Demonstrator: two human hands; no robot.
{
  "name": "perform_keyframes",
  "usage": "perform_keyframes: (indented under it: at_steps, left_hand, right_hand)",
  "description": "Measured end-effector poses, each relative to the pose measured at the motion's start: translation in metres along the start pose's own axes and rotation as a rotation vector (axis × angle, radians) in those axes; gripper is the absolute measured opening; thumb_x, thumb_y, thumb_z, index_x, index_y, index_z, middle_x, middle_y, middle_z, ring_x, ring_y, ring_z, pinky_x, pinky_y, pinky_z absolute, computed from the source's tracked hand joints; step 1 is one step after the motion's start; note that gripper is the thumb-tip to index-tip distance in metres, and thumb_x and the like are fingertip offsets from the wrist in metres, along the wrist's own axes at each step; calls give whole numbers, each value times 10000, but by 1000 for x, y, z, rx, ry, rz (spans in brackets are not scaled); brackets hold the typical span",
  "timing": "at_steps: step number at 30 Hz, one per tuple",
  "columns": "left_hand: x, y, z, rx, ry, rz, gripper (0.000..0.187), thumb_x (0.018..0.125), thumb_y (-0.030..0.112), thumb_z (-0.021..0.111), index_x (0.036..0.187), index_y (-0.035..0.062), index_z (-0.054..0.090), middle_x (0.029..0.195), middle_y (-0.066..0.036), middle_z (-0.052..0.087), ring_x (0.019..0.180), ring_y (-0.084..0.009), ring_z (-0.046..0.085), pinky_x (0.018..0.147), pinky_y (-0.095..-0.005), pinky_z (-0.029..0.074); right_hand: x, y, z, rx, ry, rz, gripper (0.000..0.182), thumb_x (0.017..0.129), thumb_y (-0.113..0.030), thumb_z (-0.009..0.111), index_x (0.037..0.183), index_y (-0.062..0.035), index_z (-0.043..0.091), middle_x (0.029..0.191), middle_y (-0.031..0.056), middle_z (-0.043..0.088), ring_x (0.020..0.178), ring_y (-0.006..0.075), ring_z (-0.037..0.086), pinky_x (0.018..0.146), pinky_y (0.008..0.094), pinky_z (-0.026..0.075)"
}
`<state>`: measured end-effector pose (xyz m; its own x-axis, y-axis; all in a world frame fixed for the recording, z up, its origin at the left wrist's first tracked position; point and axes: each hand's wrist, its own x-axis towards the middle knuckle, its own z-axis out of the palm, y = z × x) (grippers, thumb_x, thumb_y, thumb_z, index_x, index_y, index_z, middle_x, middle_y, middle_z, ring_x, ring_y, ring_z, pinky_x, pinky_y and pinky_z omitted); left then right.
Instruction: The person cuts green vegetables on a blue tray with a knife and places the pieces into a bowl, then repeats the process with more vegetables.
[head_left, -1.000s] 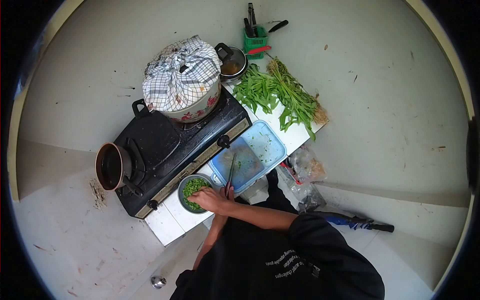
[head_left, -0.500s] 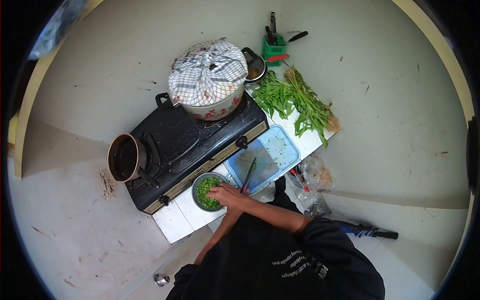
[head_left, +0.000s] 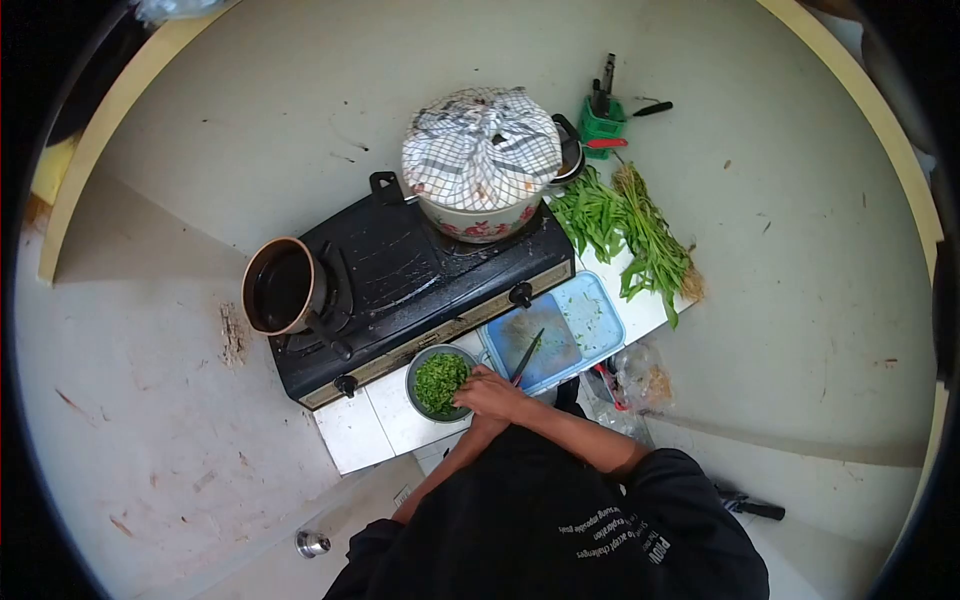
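My right hand (head_left: 490, 391) reaches over the right rim of a grey bowl (head_left: 411, 402), its fingers loosely bent and slightly apart at the chopped green leaves (head_left: 440, 382) inside. My left forearm (head_left: 455, 465) comes up from below and crosses under my right wrist, which hides my left hand. Just beyond the right wrist a knife (head_left: 530, 352) points up over a blue tray (head_left: 612, 331), with green bits on its blade. Whether my left hand grips its handle is hidden. A grey-blue cutting surface (head_left: 535, 335) covers the left part of the tray.
A black two-burner stove (head_left: 385, 262) carries a small saucepan (head_left: 283, 287) and a large cloth-covered pot (head_left: 485, 222). Leafy stalks (head_left: 640, 235) lie at the right, near a green basket (head_left: 603, 125) of utensils. Plastic bags (head_left: 645, 378) sit past the counter's (head_left: 350, 435) right end.
The camera view has shifted, so the scene sits further right. My right hand has drawn back from over the chopped leaves to the bowl's right rim. The knife stays over the tray.
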<state>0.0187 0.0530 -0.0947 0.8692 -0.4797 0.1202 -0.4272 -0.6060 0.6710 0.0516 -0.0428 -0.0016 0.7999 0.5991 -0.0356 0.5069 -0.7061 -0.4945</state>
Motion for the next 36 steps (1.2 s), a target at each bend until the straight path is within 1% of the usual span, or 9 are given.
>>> perform_keyframes:
  at_steps: [2,8,10,14,17,23,29,32,36]
  left_hand:
    - [2,2,3,-13,18,55,317,948,273,625,1088,-11,642,986,-248,661,882,-387,648,778,-480,500]
    - [3,6,8,-23,73,230,323,947,263,620,1113,-13,643,1023,-259,663,919,-394,654,802,-483,506]
    - [2,8,7,-54,88,226,325,947,260,619,1121,-13,644,1036,-263,664,932,-397,657,810,-484,508]
    - [3,15,3,-227,82,68,386,971,315,533,1165,-1,641,978,-250,682,1044,-437,637,920,-549,472]
    - [-2,18,-8,-160,-209,-181,394,985,314,504,1161,-13,635,991,-262,678,946,-433,664,808,-545,524]
    - [-12,27,-12,-67,-181,-222,375,977,302,531,1131,-21,646,989,-261,678,880,-420,678,745,-534,540]
    - [-32,17,2,24,-122,-130,366,957,288,565,1176,5,638,1083,-242,672,958,-399,670,796,-497,539]
    - [-37,19,6,60,-75,-89,419,948,272,578,1281,19,577,1255,-228,614,1127,-356,619,896,-472,509]
    - [-40,25,12,2,62,-152,401,974,246,558,1312,33,532,1255,-183,581,1153,-300,586,903,-429,482]
  right_hand:
    - [-3,5,0,70,5,-29,139,856,-179,609,949,-139,705,962,79,711,961,258,678,1015,432,422]
    - [-4,9,-2,202,15,165,182,875,-159,586,1007,-145,710,1011,57,708,1051,267,656,985,417,461]
    - [-1,16,1,128,27,95,192,870,-184,619,1028,-136,715,1030,64,705,1064,259,645,959,401,453]
    - [-2,28,-6,-154,37,-89,266,846,-289,672,1068,-151,725,1078,28,703,1135,216,604,1007,399,398]
    - [-3,34,-19,-111,-133,-84,351,814,-381,691,1089,-166,728,1091,5,701,1186,187,562,1040,424,353]
    - [1,37,-4,-30,-249,-95,391,768,-422,723,1088,-198,726,1129,13,685,1220,215,558,1037,491,374]
    - [-9,19,13,-57,-139,-39,322,772,-377,745,1014,-165,724,1085,38,680,1187,244,583,1025,544,373]
    - [-6,1,17,-180,-236,67,286,778,-331,742,1027,-191,719,1071,1,672,1178,207,586,1009,500,366]
    - [-10,-14,39,-256,-111,157,124,780,-158,639,873,-203,707,920,-42,641,1039,168,610,939,441,417]
